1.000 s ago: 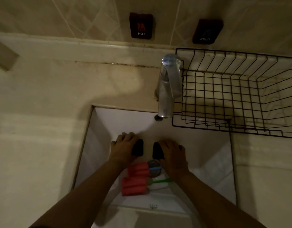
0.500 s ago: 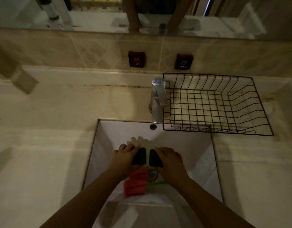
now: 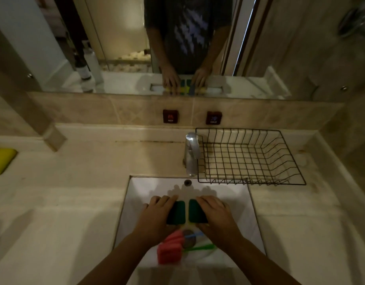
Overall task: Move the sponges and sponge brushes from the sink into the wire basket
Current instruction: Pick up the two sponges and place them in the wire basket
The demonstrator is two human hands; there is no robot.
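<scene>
Two green-topped sponges sit side by side over the white sink (image 3: 237, 194). My left hand (image 3: 156, 214) grips the left sponge (image 3: 176, 213) and my right hand (image 3: 215, 213) grips the right sponge (image 3: 196, 211). Below them, near the drain, lie two sponge brushes with red foam heads (image 3: 170, 248), one with a blue handle (image 3: 195, 235) and one with a green handle (image 3: 202, 247). The black wire basket (image 3: 280, 161) stands empty on the counter at the sink's back right.
A chrome faucet (image 3: 191, 154) rises between sink and basket. Red hot and cold switches (image 3: 170, 116) sit on the tiled wall under a mirror. A yellow object (image 3: 1, 161) lies at the far left of the beige counter (image 3: 64, 192).
The view has tilted up and pulled back, bringing the mirror and whole basket into sight. Both hands hold the green sponges as before, slightly higher relative to the brushes.
</scene>
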